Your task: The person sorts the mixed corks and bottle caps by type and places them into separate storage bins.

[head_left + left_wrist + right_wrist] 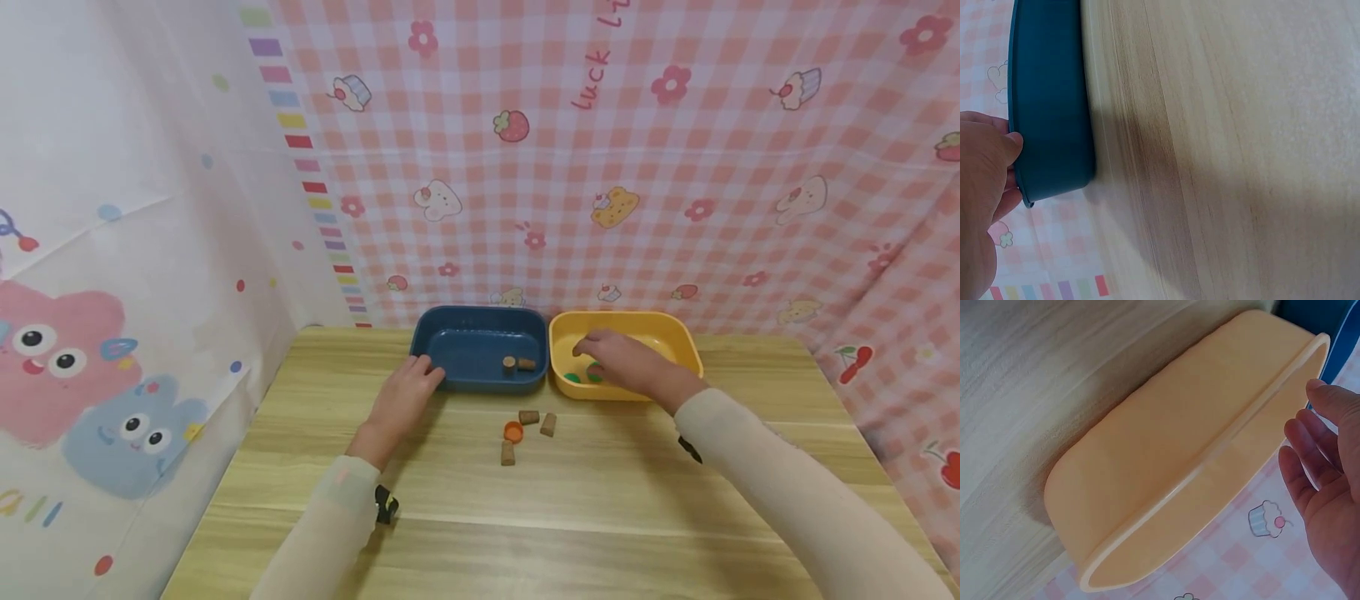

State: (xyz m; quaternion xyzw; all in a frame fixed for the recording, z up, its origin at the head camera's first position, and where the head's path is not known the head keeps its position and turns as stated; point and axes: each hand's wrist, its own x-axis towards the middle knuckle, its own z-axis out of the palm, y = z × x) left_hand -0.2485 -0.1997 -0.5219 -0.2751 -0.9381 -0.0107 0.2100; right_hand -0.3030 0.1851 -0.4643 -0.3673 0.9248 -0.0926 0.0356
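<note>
My left hand [402, 402] holds the left front corner of a dark blue plastic basin [480, 387]. In the left wrist view its thumb lies on the rim and other fingers show beyond the basin's end. Inside this basin, at the right, are two corks [527, 365]. My right hand [630, 360] is above a yellow plastic basin [686, 354], its fingers loosely bent with nothing seen between them in the right wrist view. Green round pieces [572, 378] lie in the yellow basin under that hand, partly hidden by it.
On the wooden table [600, 508] in front of the basins lie three corks [507, 453] around an orange bottle cap [513, 432]. The basins stand side by side at the back edge, before a pink checked cloth [480, 233]. A white printed cloth [172, 275] hangs at the left.
</note>
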